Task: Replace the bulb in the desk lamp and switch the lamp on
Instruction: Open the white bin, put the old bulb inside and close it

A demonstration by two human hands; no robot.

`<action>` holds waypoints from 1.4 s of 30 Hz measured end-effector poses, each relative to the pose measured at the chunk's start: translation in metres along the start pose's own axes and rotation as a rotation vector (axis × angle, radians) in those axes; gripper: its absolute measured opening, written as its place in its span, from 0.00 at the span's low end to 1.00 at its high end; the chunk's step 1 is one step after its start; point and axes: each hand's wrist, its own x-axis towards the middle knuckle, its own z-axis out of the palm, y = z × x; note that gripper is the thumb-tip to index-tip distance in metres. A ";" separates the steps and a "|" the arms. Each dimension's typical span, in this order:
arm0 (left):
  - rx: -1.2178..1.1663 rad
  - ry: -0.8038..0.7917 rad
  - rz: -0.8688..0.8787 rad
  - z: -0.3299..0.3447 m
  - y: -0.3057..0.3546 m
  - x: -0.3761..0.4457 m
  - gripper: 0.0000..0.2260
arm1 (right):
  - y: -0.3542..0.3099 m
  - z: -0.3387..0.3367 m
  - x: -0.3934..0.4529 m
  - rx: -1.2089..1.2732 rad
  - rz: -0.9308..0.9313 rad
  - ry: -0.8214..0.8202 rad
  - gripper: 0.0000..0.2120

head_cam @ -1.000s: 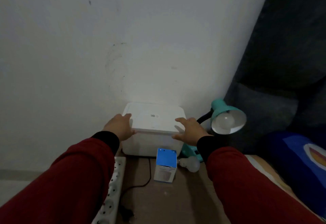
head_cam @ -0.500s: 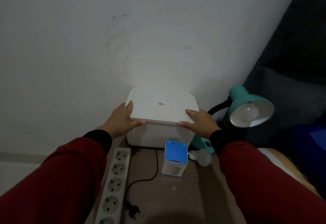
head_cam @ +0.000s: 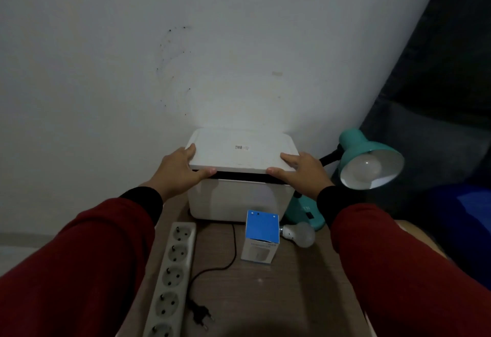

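A teal desk lamp (head_cam: 356, 145) stands at the right of the table, its shade facing me with a white bulb (head_cam: 365, 170) screwed in and unlit. A loose white bulb (head_cam: 299, 234) lies on the table beside a blue-topped bulb carton (head_cam: 261, 235). A white bin (head_cam: 233, 201) stands against the wall. My left hand (head_cam: 180, 174) grips the left front corner of its white lid (head_cam: 239, 149), thumb under the edge. My right hand (head_cam: 300, 173) grips the right front corner. The lid's front is raised, showing a dark gap.
A white power strip (head_cam: 172, 275) lies along the table's left side. The lamp's black cord and unplugged plug (head_cam: 200, 312) lie beside it. The wall is close behind the bin. Dark bedding (head_cam: 438, 124) and a blue cushion (head_cam: 467, 219) fill the right.
Both hands have lifted the front of the bin's lid, opening a dark gap above the bin. The camera has drawn closer and tilted down.
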 end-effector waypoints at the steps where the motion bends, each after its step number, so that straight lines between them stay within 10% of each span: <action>1: 0.002 0.008 -0.001 -0.003 0.002 -0.002 0.39 | -0.001 -0.001 -0.001 0.006 0.001 0.009 0.31; 28: -0.004 -0.035 -0.048 0.055 0.018 -0.273 0.41 | 0.054 0.027 -0.260 0.052 0.059 0.036 0.38; 42: 0.091 -0.261 -0.155 0.125 -0.004 -0.301 0.40 | 0.093 0.067 -0.282 -0.118 0.225 -0.243 0.39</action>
